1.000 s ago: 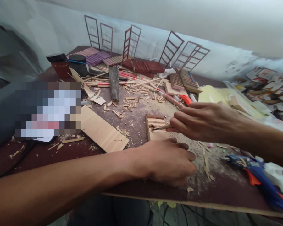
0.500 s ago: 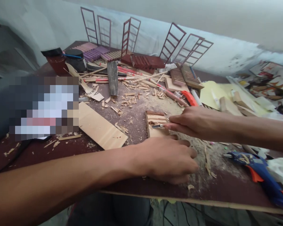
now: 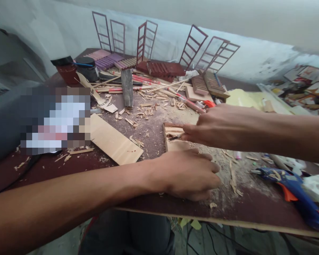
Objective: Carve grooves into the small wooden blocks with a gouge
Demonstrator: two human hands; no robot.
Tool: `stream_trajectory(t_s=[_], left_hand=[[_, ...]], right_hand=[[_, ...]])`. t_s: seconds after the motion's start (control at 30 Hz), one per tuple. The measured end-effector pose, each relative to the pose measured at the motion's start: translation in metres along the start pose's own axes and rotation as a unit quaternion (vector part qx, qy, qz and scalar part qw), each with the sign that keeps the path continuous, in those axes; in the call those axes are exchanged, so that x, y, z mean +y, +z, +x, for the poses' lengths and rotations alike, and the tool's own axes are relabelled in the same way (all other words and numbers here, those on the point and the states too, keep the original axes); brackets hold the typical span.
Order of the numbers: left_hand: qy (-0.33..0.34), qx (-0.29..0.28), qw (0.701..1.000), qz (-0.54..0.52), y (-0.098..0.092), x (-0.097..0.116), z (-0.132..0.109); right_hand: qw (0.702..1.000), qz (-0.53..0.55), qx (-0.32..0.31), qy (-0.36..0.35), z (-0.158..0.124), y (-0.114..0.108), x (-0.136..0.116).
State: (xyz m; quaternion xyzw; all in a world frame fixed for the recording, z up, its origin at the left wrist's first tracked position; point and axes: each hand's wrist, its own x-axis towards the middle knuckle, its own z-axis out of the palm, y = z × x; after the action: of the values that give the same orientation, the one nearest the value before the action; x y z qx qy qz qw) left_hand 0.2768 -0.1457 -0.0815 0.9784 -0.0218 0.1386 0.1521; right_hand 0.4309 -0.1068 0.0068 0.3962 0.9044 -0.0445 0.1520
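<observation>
A small wooden block (image 3: 172,144) with grooved strips and a dark reddish edge lies on the table in front of me. My left hand (image 3: 188,173) is curled over its near side and holds it down; the fingertips are partly hidden. My right hand (image 3: 212,124) comes in from the right and pinches a slim craft knife (image 3: 174,137). Its metal blade rests on the grooved face of the block, next to a small dark rough patch, while most of its handle is hidden by the fingers.
Left of the block lies a flat wooden board (image 3: 117,140). A blue glue gun (image 3: 289,182) rests at the right. Wood shavings (image 3: 146,113) litter the table. Behind are a grey wooden piece (image 3: 127,88), sticks, dark jars (image 3: 87,69) and small ladder-like frames (image 3: 194,46) against the wall.
My right hand has shifted slightly up and left, and the knife blade now slants more across the block. The left hand stays over the block. The view has tilted a little.
</observation>
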Motion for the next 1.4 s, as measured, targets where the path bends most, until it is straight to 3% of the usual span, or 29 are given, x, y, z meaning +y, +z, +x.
stream_trajectory(t_s=[0.1,0.17,0.23,0.33,0.43,0.5,0.57,0.63,0.73,0.83,0.9,0.97,1.07,1.17,1.27,1.4], left_hand=[[-0.016,0.003,1.0,0.006,0.001,0.001,0.0],[-0.026,-0.005,1.0,-0.003,0.001,0.002,0.0],[-0.028,-0.015,0.999,-0.012,0.0,0.002,0.001],[-0.029,-0.017,0.999,-0.013,-0.001,0.002,0.002],[-0.03,-0.012,0.999,-0.015,0.0,0.002,0.002],[-0.027,-0.012,0.999,-0.013,0.001,0.002,0.001],[-0.021,-0.008,1.0,-0.007,0.002,0.002,0.001],[-0.013,0.005,1.0,-0.002,0.002,0.002,0.001],[-0.018,0.018,1.0,-0.001,0.002,0.001,0.002],[-0.027,0.0,1.0,-0.013,0.003,0.001,0.004],[-0.033,-0.017,0.999,-0.02,0.004,0.0,0.004],[-0.042,-0.021,0.999,-0.016,0.004,0.0,0.004],[-0.031,-0.004,0.999,-0.004,0.005,-0.001,0.002],[-0.015,0.008,1.0,0.001,0.005,0.0,0.0],[-0.017,0.002,1.0,0.02,0.004,0.002,0.0],[-0.01,0.004,0.999,0.039,0.001,0.003,0.0]], right_hand=[[0.985,0.109,-0.132,0.014,0.004,0.01,0.001],[0.965,0.201,-0.162,0.039,0.002,0.017,-0.002],[0.965,0.204,-0.158,0.053,-0.002,0.022,-0.006],[0.992,-0.013,-0.104,0.066,-0.008,0.019,-0.014],[0.973,-0.224,-0.058,-0.005,-0.007,0.005,-0.018],[0.96,-0.27,-0.053,-0.057,-0.003,-0.003,-0.018],[0.957,-0.275,-0.065,-0.064,0.0,-0.007,-0.017],[0.969,-0.23,-0.087,-0.035,0.002,-0.006,-0.014],[0.993,-0.039,-0.111,0.02,0.001,0.004,-0.01],[0.971,0.17,-0.153,0.07,0.0,0.014,-0.011],[0.952,0.224,-0.172,0.119,-0.001,0.016,-0.016],[0.958,0.191,-0.159,0.141,-0.002,0.014,-0.023],[0.989,-0.037,-0.126,0.072,-0.005,0.005,-0.033],[0.96,-0.264,-0.09,-0.042,-0.005,-0.008,-0.036],[0.957,-0.271,-0.037,-0.098,-0.002,-0.015,-0.031],[0.988,-0.143,-0.047,-0.045,0.002,-0.008,-0.017]])
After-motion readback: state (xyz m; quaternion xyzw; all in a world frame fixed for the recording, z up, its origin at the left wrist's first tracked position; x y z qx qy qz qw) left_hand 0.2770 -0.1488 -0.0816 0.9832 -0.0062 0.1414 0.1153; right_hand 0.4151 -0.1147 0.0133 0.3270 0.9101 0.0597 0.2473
